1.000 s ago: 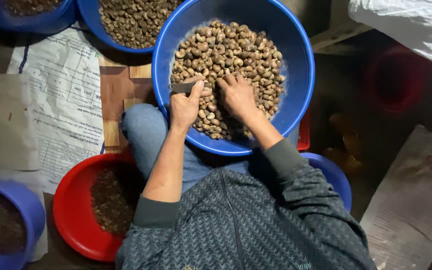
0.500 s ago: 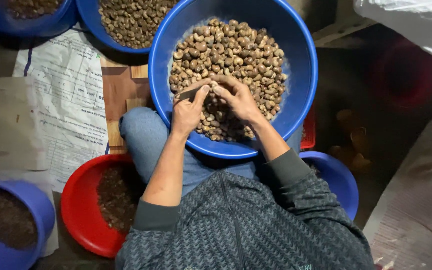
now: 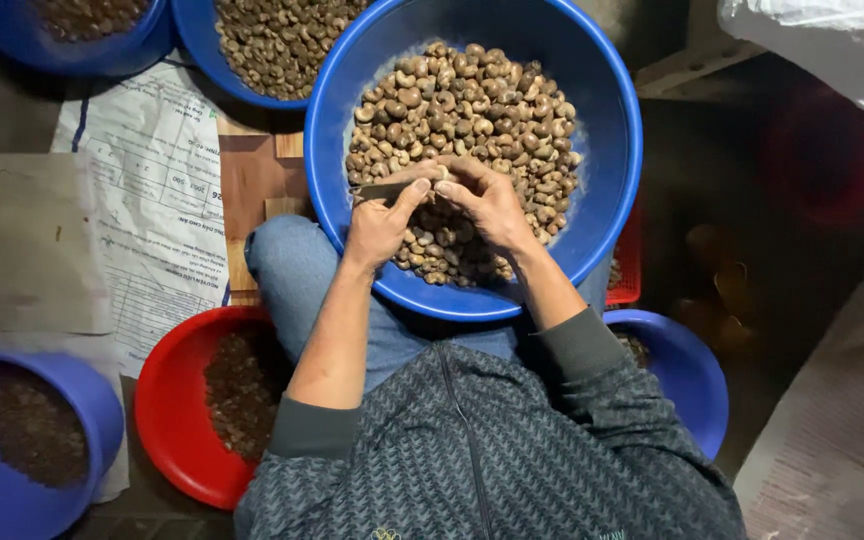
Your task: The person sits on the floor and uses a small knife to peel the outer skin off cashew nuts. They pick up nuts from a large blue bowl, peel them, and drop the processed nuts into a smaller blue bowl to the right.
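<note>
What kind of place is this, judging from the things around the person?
Probably a small nut-shelling workplace on a floor, not a kitchen. The person sits with a big blue basin of nuts on the lap, both hands working a small blade. A red bowl of dark scraps and more blue bowls stand around.

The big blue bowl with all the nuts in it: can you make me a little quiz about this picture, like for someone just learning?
1. True or false: both hands are over the big blue bowl.
2. What colour is the bowl by the person's left knee? A) green B) red C) yellow
3. Fill in: the left hand holds a small flat ____.

Key
1. True. The left hand and the right hand meet above the pale nuts, fingertips pinched together on one nut.
2. B. The red bowl holds dark brown bits.
3. Blade, a thin grey one; its exact kind is hard to tell.
</note>
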